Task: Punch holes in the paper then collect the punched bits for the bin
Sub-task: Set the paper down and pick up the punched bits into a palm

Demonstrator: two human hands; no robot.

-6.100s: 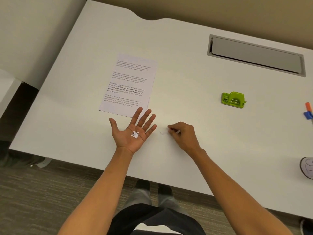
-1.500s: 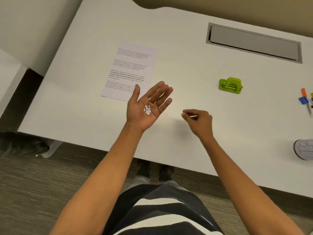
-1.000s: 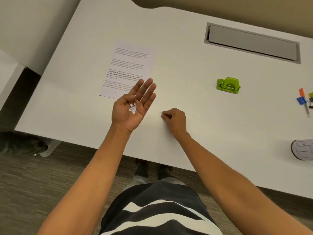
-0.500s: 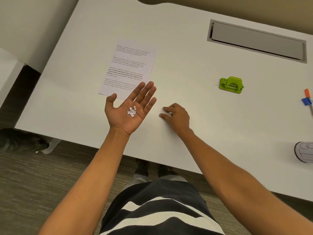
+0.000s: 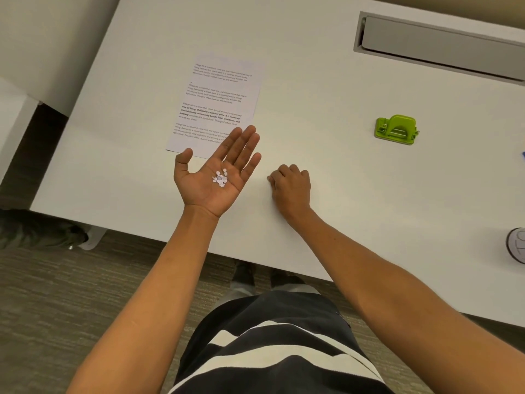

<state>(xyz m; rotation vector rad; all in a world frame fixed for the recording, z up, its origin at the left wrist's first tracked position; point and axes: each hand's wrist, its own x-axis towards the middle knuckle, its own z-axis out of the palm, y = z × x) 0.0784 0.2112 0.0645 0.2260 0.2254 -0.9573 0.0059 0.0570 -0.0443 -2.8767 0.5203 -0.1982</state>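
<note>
The left hand (image 5: 211,177) lies palm up just above the near part of the white worktop (image 5: 341,180), with its fingers straight and spread a little, and a small heap of white round paper bits (image 5: 220,178) rests in the middle of the palm. The fingertips of this hand cover the near right corner of the white printed sheet of paper (image 5: 220,103), which lies flat on the worktop beyond it. The right hand (image 5: 291,186) is just beside the left one, knuckles up, with its fingers curled down against the worktop surface; I cannot tell if it pinches a paper bit under the fingertips, because they are hidden. The lime green plastic hole punch (image 5: 397,129) stands on the worktop well apart, to the right and farther away. A long grey recessed cable tray (image 5: 437,44) is set into the far right part of the worktop. At the right edge a round white object (image 5: 517,245) is only partly in view.
</note>
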